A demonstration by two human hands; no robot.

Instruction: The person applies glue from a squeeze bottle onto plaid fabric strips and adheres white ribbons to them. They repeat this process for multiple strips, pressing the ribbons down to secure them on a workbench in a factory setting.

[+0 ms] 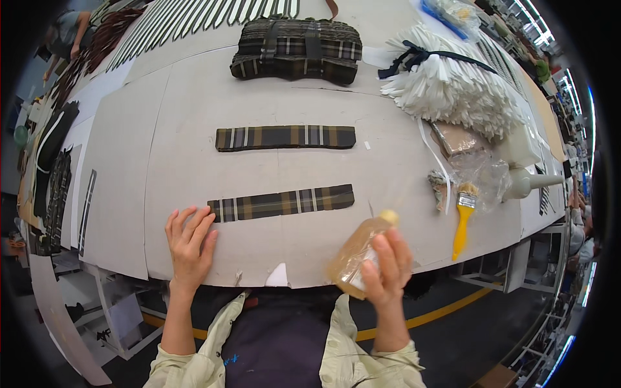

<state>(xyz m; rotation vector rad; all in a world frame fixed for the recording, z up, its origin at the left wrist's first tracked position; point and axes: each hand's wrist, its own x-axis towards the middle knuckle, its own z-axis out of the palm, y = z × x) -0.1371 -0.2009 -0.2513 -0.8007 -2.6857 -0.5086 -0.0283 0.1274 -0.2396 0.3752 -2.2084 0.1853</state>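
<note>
Two folded plaid fabric strips in dark brown and tan lie across the table in front of me. The nearer strip [284, 203] slants slightly up to the right; the farther strip [284, 138] lies almost level beyond it. My left hand [189, 249] rests at the nearer strip's left end, fingers stretched out and fingertips touching its edge. My right hand [389, 268] grips a clear squeeze bottle [358, 249] of amber liquid. Its pale yellow tip points up and away to the right, a little off that strip's right end. The bottle is slightly smeared by motion.
A tied plaid bundle [296, 55] stands farther back. At right lie a bound bunch of white strips [453, 90], a yellow-handled brush [462, 226], plastic wrapping [482, 178] and a white nozzle bottle [527, 183]. Pointed strips [200, 19] line the far edge. People work in the background.
</note>
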